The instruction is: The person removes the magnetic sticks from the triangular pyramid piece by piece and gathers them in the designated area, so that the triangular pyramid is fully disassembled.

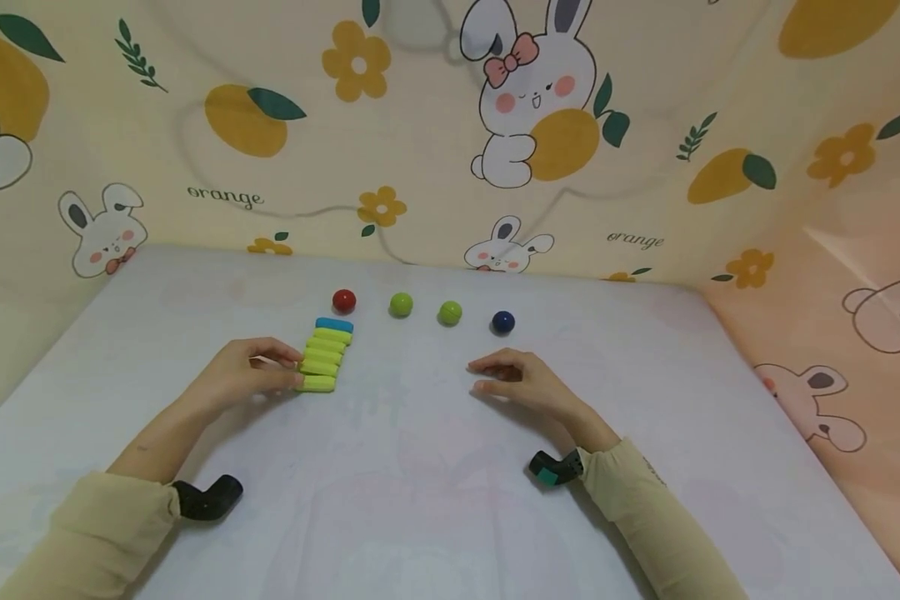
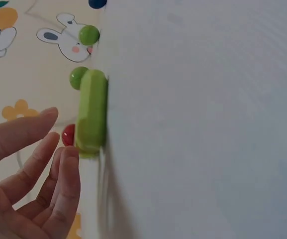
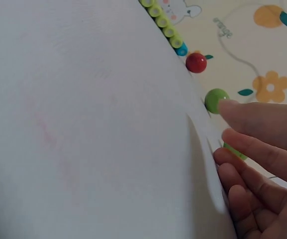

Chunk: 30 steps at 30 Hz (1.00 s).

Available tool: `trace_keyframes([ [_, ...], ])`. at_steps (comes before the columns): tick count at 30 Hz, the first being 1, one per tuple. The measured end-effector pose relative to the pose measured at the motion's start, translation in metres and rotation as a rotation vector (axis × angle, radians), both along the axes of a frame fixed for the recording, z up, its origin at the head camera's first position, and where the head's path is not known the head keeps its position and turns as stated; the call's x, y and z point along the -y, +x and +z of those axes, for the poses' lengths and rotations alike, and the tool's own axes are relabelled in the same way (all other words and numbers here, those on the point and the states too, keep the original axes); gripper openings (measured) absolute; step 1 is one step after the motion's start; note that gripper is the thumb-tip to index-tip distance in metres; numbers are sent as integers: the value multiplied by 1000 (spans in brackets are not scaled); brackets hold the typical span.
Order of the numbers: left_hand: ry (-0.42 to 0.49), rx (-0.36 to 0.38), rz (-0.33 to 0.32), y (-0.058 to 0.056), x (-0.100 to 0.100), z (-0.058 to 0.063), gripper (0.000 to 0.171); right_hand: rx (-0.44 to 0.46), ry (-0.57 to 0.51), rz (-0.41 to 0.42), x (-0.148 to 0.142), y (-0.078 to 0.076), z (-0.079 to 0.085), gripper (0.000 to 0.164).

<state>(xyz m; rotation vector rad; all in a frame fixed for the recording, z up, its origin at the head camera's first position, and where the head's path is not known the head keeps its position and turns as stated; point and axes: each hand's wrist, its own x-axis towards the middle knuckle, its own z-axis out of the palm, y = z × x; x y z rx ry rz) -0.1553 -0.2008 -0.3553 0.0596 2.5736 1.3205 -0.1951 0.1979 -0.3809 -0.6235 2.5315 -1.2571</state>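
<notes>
A row of several short yellow-green cylinders (image 1: 321, 368) lies side by side on the table, with one blue cylinder (image 1: 334, 324) at its far end. My left hand (image 1: 247, 371) is at the row's left side, thumb and fingers apart, fingertips right at the nearest pieces. Up close in the left wrist view, the nearest yellow-green cylinder (image 2: 92, 112) stands just past the relaxed fingertips. Over the table on the right, my right hand (image 1: 528, 383) holds nothing, its fingers loosely bent and thumb apart. In the right wrist view the cylinders (image 3: 162, 21) show ringed round ends.
Beyond the row, a red ball (image 1: 344, 301), two green balls (image 1: 401, 305) and a dark blue ball (image 1: 503, 322) form a spaced line. A white cloth covers the table (image 1: 405, 483). A printed curtain (image 1: 420, 125) rises at its back edge.
</notes>
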Motion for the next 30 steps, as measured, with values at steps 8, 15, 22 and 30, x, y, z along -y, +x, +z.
trace_keyframes([
  [8, -100, -165, 29, -3, -14, 9, 36, -28, 11, -51, -8, 0, 0, 33],
  [15, -171, -375, 55, -1, -33, 12, 27, -140, -19, -67, -11, 0, 5, 32],
  [22, -282, -444, -19, -2, -50, 10, 42, -345, -26, -85, -14, 5, 9, 35],
  [30, -365, -486, -85, -7, -59, 7, 62, -527, 82, -119, -11, 7, 12, 51],
])
